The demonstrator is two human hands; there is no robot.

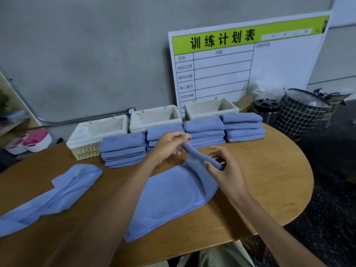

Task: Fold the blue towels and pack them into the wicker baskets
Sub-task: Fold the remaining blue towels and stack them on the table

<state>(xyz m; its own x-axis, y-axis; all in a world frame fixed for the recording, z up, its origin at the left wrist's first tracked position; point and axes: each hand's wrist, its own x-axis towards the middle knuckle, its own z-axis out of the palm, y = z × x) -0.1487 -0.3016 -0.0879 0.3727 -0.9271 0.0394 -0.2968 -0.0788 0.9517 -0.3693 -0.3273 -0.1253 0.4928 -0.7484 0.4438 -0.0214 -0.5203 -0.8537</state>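
- I am folding the blue towel that lies in the middle of the table, near to me. Its far edge is lifted from the wood, and the rest lies flat.
- To do this step well, I think I should hold the two far corners at the same height, pull the edge straight between them, then bring it toward me until it meets the near edge. If one corner is lower, the fold will probably come out crooked.
- After this I should press the fold flat with the palm, so that it matches the folded stacks at the far side.
- My left hand pinches the far left end of the lifted edge between thumb and fingertips; the grip is narrow and closed on the cloth.
- My right hand holds the right end of the same edge. The thumb and some fingers are curled on the towel, and the other fingers are loosely spread.
- A second unfolded towel waits on the left of the table.
- The three wicker baskets stand at the far edge behind the stacks. They look empty, so I judge the packing is not yet begun.
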